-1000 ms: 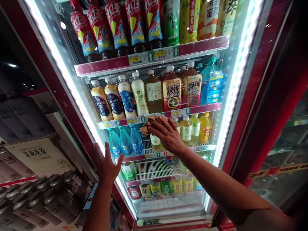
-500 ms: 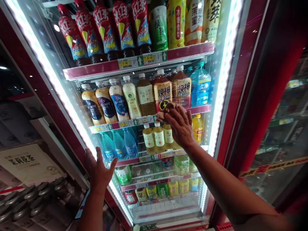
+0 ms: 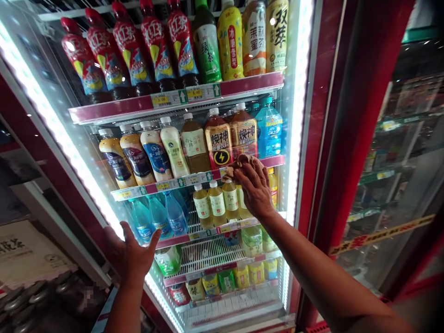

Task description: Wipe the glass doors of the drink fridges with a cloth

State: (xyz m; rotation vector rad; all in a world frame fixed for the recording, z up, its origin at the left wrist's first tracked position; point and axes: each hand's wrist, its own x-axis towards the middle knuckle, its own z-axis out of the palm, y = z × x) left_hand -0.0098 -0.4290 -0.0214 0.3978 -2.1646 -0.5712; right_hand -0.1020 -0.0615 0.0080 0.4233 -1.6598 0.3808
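Observation:
My right hand (image 3: 255,189) presses a crumpled pinkish-brown cloth (image 3: 250,162) against the glass door of a lit drinks cooler, fingers bent over it. Behind the cloth, through the glass, are a dark energy drink bottle (image 3: 219,138) and the shelf edge below it. My left hand (image 3: 130,252) is at the door's lower left, fingers and thumb spread, holding nothing. It is nearest the bright left light strip and the blue bottles (image 3: 140,219); whether it touches the door I cannot tell.
Red-capped tea bottles (image 3: 133,51) line the top shelf. Pale bottles (image 3: 218,203) stand on a middle shelf, above a wire rack (image 3: 208,254). At lower left are dark containers (image 3: 21,300) and a pale box (image 3: 27,249). Another glass-fronted cooler (image 3: 378,180) is to the right.
The cooler and its bottles have shifted left in view. My right hand and the cloth sit slightly lower and further right against the shelves; my left hand stays spread.

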